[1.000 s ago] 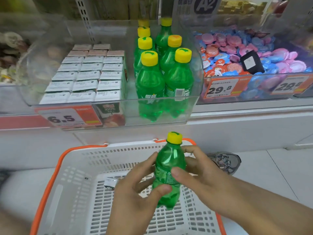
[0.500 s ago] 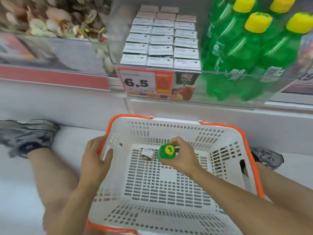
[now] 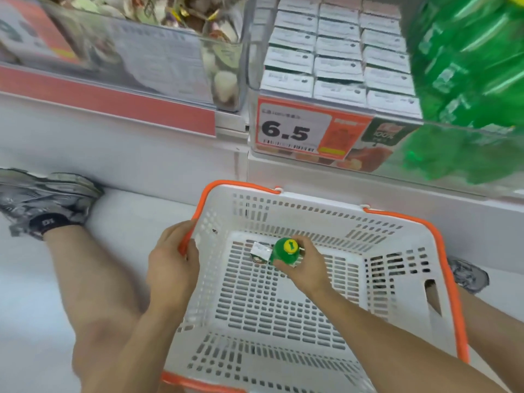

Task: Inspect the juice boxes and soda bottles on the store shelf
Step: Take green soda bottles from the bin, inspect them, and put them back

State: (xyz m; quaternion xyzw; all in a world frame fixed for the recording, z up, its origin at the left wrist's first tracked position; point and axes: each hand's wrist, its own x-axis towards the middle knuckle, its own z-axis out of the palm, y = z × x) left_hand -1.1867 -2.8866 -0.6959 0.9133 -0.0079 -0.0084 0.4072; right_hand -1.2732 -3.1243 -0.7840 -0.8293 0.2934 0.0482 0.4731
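Observation:
A green soda bottle with a yellow cap stands upright inside the white basket, seen from above. My right hand grips its shoulder. A small juice box lies on the basket floor just left of the bottle. My left hand holds the basket's orange left rim. On the shelf above, rows of juice boxes fill a clear bin, with blurred green soda bottles to their right.
A price tag reading 6.5 hangs on the bin front. A bin of wrapped snacks sits to the left. My left knee and grey shoe are on the white floor; the other shoe shows right of the basket.
A second ago both hands held the bottle up before the shelf. Since then the right hand lowered it into the basket and the left took the rim; the view has drawn closer.

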